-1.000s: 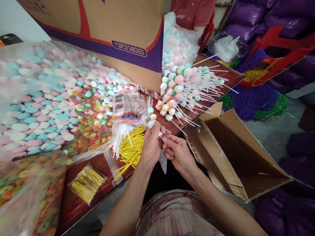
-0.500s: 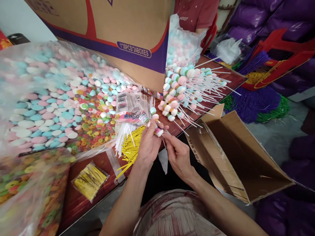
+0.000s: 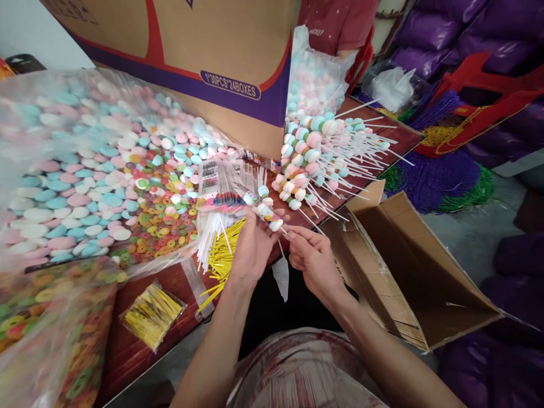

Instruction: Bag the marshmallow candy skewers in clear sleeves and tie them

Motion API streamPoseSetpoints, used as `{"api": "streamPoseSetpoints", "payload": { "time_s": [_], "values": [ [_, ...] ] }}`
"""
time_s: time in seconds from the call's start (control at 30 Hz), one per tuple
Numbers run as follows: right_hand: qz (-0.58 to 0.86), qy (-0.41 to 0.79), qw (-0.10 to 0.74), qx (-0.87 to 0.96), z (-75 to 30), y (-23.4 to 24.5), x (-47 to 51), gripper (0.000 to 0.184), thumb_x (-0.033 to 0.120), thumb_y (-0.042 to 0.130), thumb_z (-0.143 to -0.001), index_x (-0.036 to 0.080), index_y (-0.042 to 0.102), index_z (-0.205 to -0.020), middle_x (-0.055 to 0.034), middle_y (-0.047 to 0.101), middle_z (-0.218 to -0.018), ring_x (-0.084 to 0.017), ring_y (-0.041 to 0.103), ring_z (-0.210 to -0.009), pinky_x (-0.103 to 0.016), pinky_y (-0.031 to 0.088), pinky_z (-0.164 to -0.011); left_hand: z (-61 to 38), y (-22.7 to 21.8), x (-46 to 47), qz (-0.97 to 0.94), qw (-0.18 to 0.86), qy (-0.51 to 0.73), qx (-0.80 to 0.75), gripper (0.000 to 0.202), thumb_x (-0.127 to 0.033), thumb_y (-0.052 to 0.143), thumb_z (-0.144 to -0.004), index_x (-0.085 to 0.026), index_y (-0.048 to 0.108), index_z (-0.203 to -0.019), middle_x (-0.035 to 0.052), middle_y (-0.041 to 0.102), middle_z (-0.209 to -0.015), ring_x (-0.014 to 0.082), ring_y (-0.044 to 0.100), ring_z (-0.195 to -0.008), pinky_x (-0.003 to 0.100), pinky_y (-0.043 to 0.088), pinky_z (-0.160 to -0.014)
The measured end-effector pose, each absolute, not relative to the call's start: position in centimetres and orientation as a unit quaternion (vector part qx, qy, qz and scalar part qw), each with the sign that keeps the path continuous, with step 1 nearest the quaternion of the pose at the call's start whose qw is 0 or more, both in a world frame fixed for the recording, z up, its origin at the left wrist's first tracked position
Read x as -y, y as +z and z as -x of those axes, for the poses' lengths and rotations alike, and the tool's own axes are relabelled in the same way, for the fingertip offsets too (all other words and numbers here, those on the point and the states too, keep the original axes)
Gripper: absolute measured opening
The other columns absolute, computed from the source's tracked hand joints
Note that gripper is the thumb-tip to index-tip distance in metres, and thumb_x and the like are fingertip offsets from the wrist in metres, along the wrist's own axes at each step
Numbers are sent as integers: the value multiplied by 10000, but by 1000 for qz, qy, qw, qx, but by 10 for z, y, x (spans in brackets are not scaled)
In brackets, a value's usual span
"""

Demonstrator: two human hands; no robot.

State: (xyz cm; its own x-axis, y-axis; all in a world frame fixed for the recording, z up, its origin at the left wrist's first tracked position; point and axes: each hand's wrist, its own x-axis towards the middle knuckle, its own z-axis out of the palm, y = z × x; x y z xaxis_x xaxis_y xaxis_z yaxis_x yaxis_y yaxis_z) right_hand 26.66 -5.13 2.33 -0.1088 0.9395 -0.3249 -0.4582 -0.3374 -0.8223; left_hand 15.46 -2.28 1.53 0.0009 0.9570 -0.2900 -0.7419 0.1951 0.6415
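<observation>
A marshmallow skewer (image 3: 269,215) in a clear printed sleeve lies across the fingers of my left hand (image 3: 251,246), which cradles it with the thumb alongside. My right hand (image 3: 312,258) is closed in a pinch at the skewer's lower end, by the last white marshmallow. A thin white stick (image 3: 281,247) points down between both hands; whether the right fingertips grip this stick or the sleeve's end is hidden. Just left of my left hand lie yellow twist ties (image 3: 225,249) and loose white sticks (image 3: 209,235). Behind them is a stack of printed clear sleeves (image 3: 216,184).
Finished marshmallow skewers (image 3: 314,153) are piled at the back right, sticks outward. Loose marshmallows (image 3: 80,198) and gummy rings (image 3: 165,218) spread leftward. A large carton (image 3: 191,51) stands behind; an open cardboard box (image 3: 408,272) sits at right. A person in a red shirt (image 3: 335,25) is beyond.
My left fingers have loosened and spread under the skewer, showing more of its sleeve. My right hand has stayed at the lower end, its fingers drawn closer together. The view has shifted slightly.
</observation>
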Motion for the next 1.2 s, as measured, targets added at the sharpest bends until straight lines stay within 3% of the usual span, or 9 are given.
{"api": "streamPoseSetpoints", "payload": {
  "time_s": [0.13, 0.27, 0.4, 0.53, 0.7, 0.87, 1.03, 1.13, 1.2],
  "values": [
    [435, 725, 451, 287, -277, 28, 50, 252, 321, 735, -760, 126, 736, -920, 114, 224, -525, -36, 110, -458, -202, 68, -419, -140, 16, 15, -144, 660, 638, -369, 186, -335, 686, -871, -153, 650, -888, 75, 738, -956, 200, 721, -911, 322, 563, -841],
    [463, 682, 432, 365, -281, 26, 51, 261, 327, 672, -819, 127, 739, -972, 99, 260, -530, -49, 142, -460, -208, 100, -420, -141, 19, 14, -120, 649, 644, -387, 184, -317, 697, -862, -153, 621, -827, 41, 727, -805, 188, 734, -790, 316, 583, -771],
    [489, 578, 399, 517, -290, 25, 49, 272, 317, 587, -897, 147, 756, -1025, 41, 461, -596, -70, 314, -499, -204, 252, -458, -144, 19, 15, -108, 636, 643, -412, 215, -335, 721, -836, -155, 605, -826, 32, 723, -745, 188, 735, -712, 267, 572, -643],
    [478, 485, 362, 637, -301, 26, 45, 281, 290, 541, -931, 179, 761, -1064, -15, 682, -811, -133, 544, -680, -243, 431, -635, -141, 20, 15, -113, 634, 624, -442, 253, -373, 697, -849, -133, 618, -864, 64, 735, -749, 195, 732, -666, 236, 534, -545],
    [482, 440, 347, 674, -305, 24, 44, 292, 279, 518, -957, 204, 743, -1126, -26, 749, -943, -187, 663, -836, -293, 502, -783, -142, 23, 18, -130, 636, 606, -459, 316, -432, 671, -863, -121, 621, -891, 108, 747, -795, 240, 751, -798, 317, 581, -703],
    [484, 412, 410, 655, -297, 17, 49, 305, 247, 495, -968, 199, 723, -1166, -34, 751, -1006, -177, 685, -878, -269, 526, -784, -152, 20, 29, -153, 601, 657, -429, 316, -446, 706, -836, -193, 569, -967, 62, 749, -952, 199, 738, -911, 352, 563, -859],
    [477, 386, 416, 671, -290, 14, 53, 309, 222, 489, -970, 204, 711, -1184, -53, 757, -1066, -185, 710, -919, -286, 546, -822, -148, 15, 30, -157, 632, 629, -425, 420, -560, 614, -864, -165, 609, -1006, 99, 748, -949, 225, 731, -936, 385, 565, -870],
    [468, 326, 408, 713, -288, 10, 55, 327, 177, 463, -970, 195, 698, -1197, -83, 749, -1124, -190, 717, -958, -290, 547, -849, -146, 15, 28, -154, 636, 619, -434, 386, -525, 662, -844, -149, 627, -921, 82, 748, -881, 224, 738, -903, 373, 568, -863],
    [466, 256, 385, 755, -287, 5, 55, 354, 159, 433, -973, 181, 685, -1222, -105, 759, -1054, -190, 721, -908, -287, 552, -821, -147, 17, 28, -157, 647, 610, -430, 360, -497, 692, -829, -147, 639, -895, 71, 748, -864, 224, 742, -887, 371, 569, -867]
  ]
}}
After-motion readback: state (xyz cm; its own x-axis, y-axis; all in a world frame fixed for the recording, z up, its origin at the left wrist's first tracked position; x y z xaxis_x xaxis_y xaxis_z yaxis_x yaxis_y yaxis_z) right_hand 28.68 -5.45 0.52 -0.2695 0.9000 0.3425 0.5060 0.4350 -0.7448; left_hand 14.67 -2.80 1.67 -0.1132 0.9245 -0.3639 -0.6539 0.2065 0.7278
